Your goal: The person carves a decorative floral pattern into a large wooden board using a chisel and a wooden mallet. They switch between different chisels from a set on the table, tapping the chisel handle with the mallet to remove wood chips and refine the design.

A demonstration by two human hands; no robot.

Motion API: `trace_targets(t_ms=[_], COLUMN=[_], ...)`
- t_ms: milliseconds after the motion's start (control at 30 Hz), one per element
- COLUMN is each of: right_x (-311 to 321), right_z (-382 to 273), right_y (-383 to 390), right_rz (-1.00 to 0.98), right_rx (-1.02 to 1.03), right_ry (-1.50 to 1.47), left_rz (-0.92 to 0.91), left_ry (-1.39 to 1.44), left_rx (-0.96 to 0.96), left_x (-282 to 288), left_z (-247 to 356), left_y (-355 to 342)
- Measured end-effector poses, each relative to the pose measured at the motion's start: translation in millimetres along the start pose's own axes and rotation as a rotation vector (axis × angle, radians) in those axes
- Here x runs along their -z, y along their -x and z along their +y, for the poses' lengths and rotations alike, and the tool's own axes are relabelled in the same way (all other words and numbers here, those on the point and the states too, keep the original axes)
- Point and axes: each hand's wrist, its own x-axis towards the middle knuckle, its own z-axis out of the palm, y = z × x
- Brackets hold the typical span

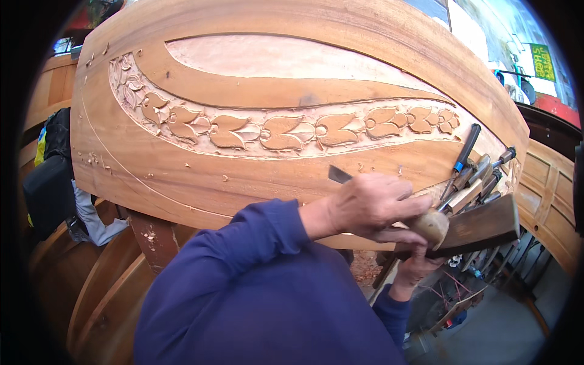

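My left hand (380,207) is closed round a chisel. Its flat metal blade (339,174) sticks out on the left, above the wooden panel (255,188). A rounded pale wooden end (432,228) shows at the right of that hand; I cannot tell whether it belongs to the chisel. My right hand (417,267) grips a long dark wooden block (477,228) from below, close to the left fingers. The block hides part of the right hand's grip. A row of tulip-like flowers (286,132) is carved in relief across the panel, beyond my hands.
Several carving tools (471,182) lie bunched at the panel's right end, one with a black and blue handle (467,148). Wood chips (93,159) dot the panel's left side. A black chair (48,191) stands at the left, and a panelled wooden piece (550,188) at the right.
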Motion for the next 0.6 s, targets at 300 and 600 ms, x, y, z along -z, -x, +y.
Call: trace_targets(t_ms=[300,600], right_x=[20.3,-6.2], right_z=[-7.1,-9.8], right_y=[-159.9,-236.0], right_rz=[-0.254,-0.375], right_rx=[0.126,0.114], right_ry=[-0.153,-0.205], left_rz=[0.268,0.363], left_ry=[-0.253,-0.461], left_rx=[0.132,0.317], left_x=[-89.2,-87.0], left_z=[-55.1,-86.8], left_y=[-82.0,-101.5])
